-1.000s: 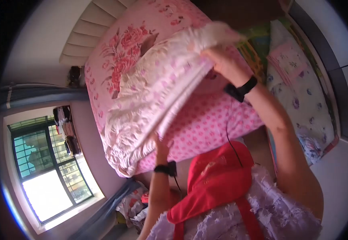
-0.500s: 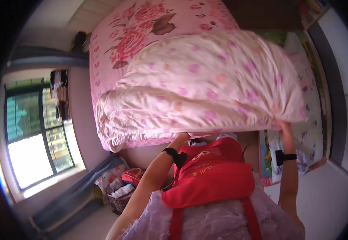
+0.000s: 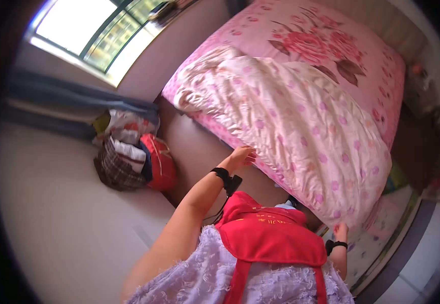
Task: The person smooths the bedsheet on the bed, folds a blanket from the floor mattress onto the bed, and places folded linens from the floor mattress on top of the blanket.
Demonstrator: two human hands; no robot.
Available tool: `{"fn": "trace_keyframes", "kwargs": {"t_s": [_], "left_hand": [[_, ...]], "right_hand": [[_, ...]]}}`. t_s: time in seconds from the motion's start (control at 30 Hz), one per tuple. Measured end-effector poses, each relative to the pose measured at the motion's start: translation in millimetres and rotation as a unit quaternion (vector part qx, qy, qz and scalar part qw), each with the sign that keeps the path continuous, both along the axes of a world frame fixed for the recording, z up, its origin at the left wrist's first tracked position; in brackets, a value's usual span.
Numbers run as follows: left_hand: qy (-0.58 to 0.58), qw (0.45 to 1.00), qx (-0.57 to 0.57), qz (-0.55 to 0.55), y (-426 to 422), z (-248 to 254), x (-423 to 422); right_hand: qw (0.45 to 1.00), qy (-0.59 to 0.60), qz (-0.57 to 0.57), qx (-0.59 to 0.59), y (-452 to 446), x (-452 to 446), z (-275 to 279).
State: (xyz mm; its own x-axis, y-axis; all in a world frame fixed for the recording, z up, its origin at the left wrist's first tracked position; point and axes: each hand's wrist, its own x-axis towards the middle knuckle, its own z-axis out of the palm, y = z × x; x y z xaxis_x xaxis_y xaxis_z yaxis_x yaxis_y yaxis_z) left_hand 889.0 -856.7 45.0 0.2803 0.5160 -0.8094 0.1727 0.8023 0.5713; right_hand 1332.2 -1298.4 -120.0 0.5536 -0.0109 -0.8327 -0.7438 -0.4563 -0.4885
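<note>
A pale pink quilt (image 3: 301, 121) with purple and orange dots lies bunched across the near part of the bed. Its lower corner hangs toward my right hand (image 3: 340, 230), whose fingers are closed on the fabric there. My left hand (image 3: 242, 157) is at the bed's near edge, just off the quilt, with its fingers loosely bent and nothing visible in them. Under the quilt is a pink bed sheet (image 3: 382, 66) printed with large roses. Black straps with small devices circle both wrists.
A dark plaid basket (image 3: 116, 164) and a red bag (image 3: 160, 162) stand on the floor at left, below a blue-grey curtain (image 3: 53, 101). A window (image 3: 103, 40) is at upper left. Beyond the bed's right side lies a patterned mat (image 3: 382, 220).
The view has turned, so the bed now slants to the right. The raised quilt has sunk flatter onto the bed. My left hand has come away from its edge; my right still grips the corner.
</note>
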Motion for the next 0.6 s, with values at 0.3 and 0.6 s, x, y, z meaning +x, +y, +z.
{"fn": "trace_keyframes", "kwargs": {"t_s": [0.3,0.6], "left_hand": [[-0.002,0.869,-0.04,0.493,-31.7,-45.5,-375.4],[0.034,0.752,-0.102,0.651,-135.4,-91.6,-582.4]], "right_hand": [[0.931,0.086,0.315,0.166,285.5,-201.1,65.4],[0.856,0.118,0.492,0.108,443.6,-390.9,106.2]]}}
